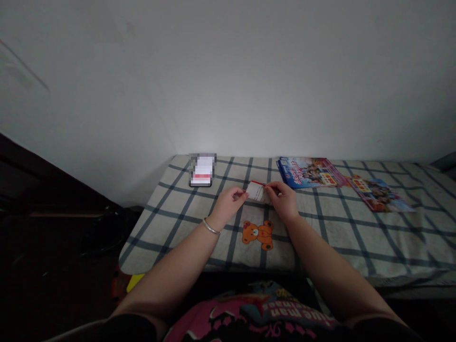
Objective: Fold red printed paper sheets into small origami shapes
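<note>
Between my hands, just over the checked tablecloth, is a small white paper card (pixel 255 192) with lines of print and a red strip along its far edge. My left hand (pixel 230 204) pinches its left edge between thumb and fingertips; a silver bangle circles that wrist. At the right edge, my right hand (pixel 283 199) grips the card close to the red strip. The print is too small to read. An orange teddy bear figure (pixel 257 234) lies on the cloth just below the card, between my forearms.
A phone (pixel 203 170) with a lit, blurred screen lies at the back left. To the right sit a stack of colourful printed packets (pixel 309 172) and another such packet (pixel 381 194). The table (pixel 167 228) meets a bare wall (pixel 228 85) behind; its left edge is rounded.
</note>
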### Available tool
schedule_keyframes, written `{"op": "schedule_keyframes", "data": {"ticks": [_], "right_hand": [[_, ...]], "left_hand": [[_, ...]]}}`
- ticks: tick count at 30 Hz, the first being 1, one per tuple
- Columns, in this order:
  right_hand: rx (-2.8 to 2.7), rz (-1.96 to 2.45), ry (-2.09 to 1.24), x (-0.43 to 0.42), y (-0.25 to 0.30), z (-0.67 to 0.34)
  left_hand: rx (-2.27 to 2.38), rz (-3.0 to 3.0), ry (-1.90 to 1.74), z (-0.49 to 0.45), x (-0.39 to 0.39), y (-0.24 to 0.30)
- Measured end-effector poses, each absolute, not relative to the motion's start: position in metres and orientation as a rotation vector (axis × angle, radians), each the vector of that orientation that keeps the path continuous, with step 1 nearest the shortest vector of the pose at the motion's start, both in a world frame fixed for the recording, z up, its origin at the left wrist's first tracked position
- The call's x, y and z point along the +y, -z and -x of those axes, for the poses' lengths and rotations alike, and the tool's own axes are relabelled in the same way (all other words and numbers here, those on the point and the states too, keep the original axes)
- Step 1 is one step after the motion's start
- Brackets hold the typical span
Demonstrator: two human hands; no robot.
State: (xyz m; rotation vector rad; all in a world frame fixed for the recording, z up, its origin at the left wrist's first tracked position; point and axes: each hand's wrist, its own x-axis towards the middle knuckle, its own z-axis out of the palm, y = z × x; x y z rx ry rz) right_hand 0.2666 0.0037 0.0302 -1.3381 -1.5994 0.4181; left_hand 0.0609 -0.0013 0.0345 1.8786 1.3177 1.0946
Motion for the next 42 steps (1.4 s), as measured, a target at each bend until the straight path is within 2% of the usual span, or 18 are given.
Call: {"op": "schedule_keyframes", "data": {"ticks": [9,21,42], "right_hand": [[-1.615,1.358,-0.403,0.005,-0.029,-0.272],[-1.742,1.24,-0.595,0.001,-0.03,-0.264],[-1.886,1.283,-0.539,0.003,-0.029,-0.258]], "left_hand": [[1.355,-1.998,-1.043,-0.058,0.001,-0.035],[1.198,-1.763,-1.265,-0.058,0.0,-0.03],[1.295,-1.953,-1.165,-0.056,-0.001,-0.03]]}}
